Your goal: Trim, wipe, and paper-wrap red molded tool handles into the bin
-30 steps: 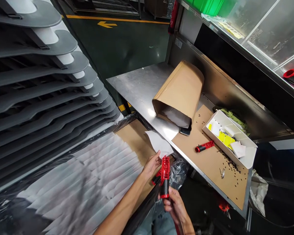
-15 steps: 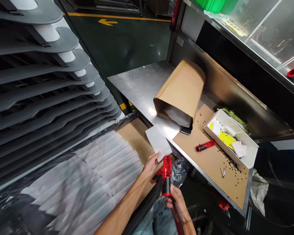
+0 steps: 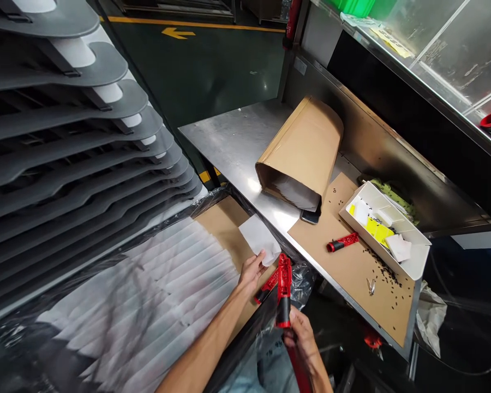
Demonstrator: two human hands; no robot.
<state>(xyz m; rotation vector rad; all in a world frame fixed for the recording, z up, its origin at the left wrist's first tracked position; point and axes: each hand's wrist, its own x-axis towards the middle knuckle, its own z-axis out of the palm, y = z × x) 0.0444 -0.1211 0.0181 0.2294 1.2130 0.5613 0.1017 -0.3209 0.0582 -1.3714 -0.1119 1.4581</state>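
Note:
My left hand (image 3: 251,272) pinches the lower corner of a thin white sheet (image 3: 258,236) over the brown cardboard of an open box. In my right hand (image 3: 303,332) is a red and black plastic housing part (image 3: 283,286), held upright by its black lower end, its ribbed inner side facing me. A similar red housing part (image 3: 269,284) lies on the cardboard just behind, partly hidden by the held one. To the left, overlapping rows of white wrapped pieces (image 3: 167,289) fill the box.
A steel table (image 3: 237,131) bears a tipped cardboard box (image 3: 305,142) with white sheets inside, and a brown board (image 3: 335,218). On the board are another red part (image 3: 342,242), a white tray (image 3: 413,262) and scattered small black pieces. Stacked grey trays (image 3: 139,142) rise at left.
The right hand has moved slightly right with the red housing part, away from the sheet. My left hand has drawn the sheet a little left and down, showing more of the part behind.

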